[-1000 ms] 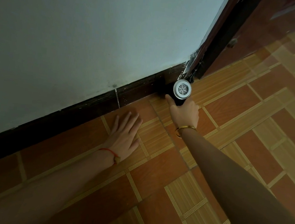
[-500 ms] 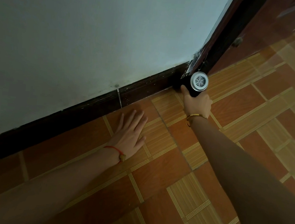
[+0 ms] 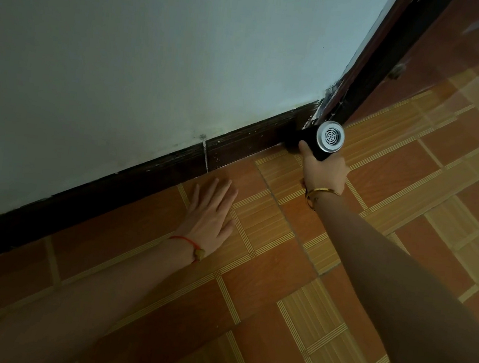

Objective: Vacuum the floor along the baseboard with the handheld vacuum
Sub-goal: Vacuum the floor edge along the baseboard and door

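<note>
Handheld vacuum (image 3: 329, 137) is in my right grip (image 3: 324, 173), fingers wrapped round its dark body and thumb laid along the side nearest the baseboard (image 3: 236, 148). Its round silver vented end cap faces up at me. The nose points down into the seam where the floor (image 3: 270, 244) meets the baseboard, though that end is lost in shadow and I cannot make out the mouth itself.

Over the last second I have slid the vacuum along the baseboard, away from my left grip (image 3: 212, 217) and toward the door frame (image 3: 371, 86). It now sits at the far end of the baseboard, just beside the foot of the frame. My left grip has not shifted. It is released, palm down and fingers straight on the tiles, close to the baseboard, propping me up.

I judge this pass has run out of baseboard, since the frame blocks any further travel that way. The stretch behind my left grip, running toward the near-left corner of the floor, would be what is left, if it has not been covered.

I can read no brand, label or writing on the vacuum, only the web-like grille in its cap. The wall (image 3: 157, 52) carries none either.
</note>
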Tool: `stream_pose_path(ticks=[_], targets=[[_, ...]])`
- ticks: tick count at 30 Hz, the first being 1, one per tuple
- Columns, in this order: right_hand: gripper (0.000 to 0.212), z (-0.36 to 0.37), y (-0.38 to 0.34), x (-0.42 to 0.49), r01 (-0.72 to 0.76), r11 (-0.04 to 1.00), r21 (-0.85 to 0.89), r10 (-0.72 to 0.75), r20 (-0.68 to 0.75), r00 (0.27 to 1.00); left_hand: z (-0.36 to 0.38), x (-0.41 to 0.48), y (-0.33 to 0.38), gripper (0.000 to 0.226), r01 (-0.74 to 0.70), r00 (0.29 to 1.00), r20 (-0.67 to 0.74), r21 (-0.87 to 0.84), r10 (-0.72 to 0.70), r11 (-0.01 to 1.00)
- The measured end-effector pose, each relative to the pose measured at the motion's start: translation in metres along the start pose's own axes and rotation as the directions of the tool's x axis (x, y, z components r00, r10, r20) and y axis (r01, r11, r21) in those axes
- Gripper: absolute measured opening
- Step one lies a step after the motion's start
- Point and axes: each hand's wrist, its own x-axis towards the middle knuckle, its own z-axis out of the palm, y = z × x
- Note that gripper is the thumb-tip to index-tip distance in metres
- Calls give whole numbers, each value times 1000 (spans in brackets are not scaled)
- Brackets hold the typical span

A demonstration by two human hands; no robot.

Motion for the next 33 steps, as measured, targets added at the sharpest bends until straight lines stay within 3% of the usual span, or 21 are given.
stream_pose_path(ticks=[5, 12, 18, 33], targets=[[70, -3, 1, -17, 102, 988, -112, -91, 97, 991, -2, -7, -3, 65, 11, 1000, -20, -20, -11, 1000], [68, -3, -4, -31, 279, 915, -291, -215, 233, 949, -11, -19, -9, 66, 20, 999, -25, -13, -20, 1000], [57, 5, -9, -45, 349, 883, -314, -272, 262, 926, -13, -32, -17, 66, 42, 999, -33, -1, -42, 999], [59, 17, -17, -79, 411, 864, -290, -306, 345, 887, -14, -63, -36, 66, 78, 996, -31, -14, -79, 997]])
